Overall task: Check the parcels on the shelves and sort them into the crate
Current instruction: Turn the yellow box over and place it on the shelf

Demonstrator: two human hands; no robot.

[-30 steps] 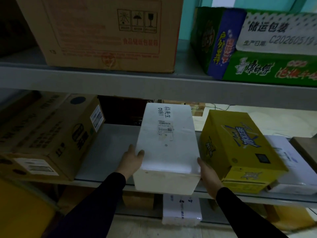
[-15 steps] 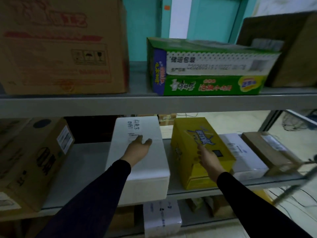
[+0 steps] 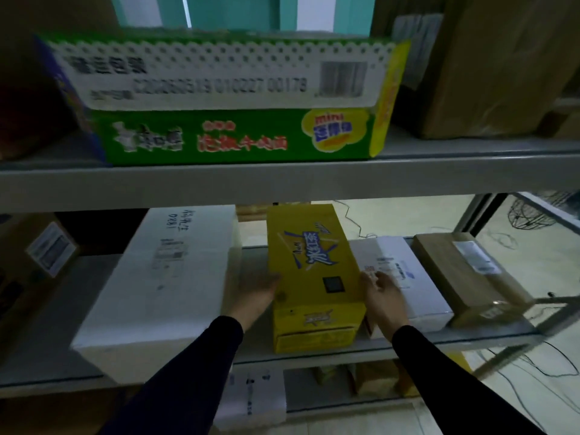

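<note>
Two hands flanked one yellow carton (image 3: 310,271) on the middle shelf (image 3: 314,351): the left hand (image 3: 254,296) lay flat against its left side, the right hand (image 3: 384,293) against its right, fingers relaxed. Left of the left hand sat one white parcel (image 3: 163,277); right of the right hand, one white box (image 3: 405,274) and one brown parcel (image 3: 467,274) (labels blurred).

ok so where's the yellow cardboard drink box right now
Head view, middle shelf, centre-right: the yellow cardboard drink box sits between the long white foam box and a white parcel.
</note>
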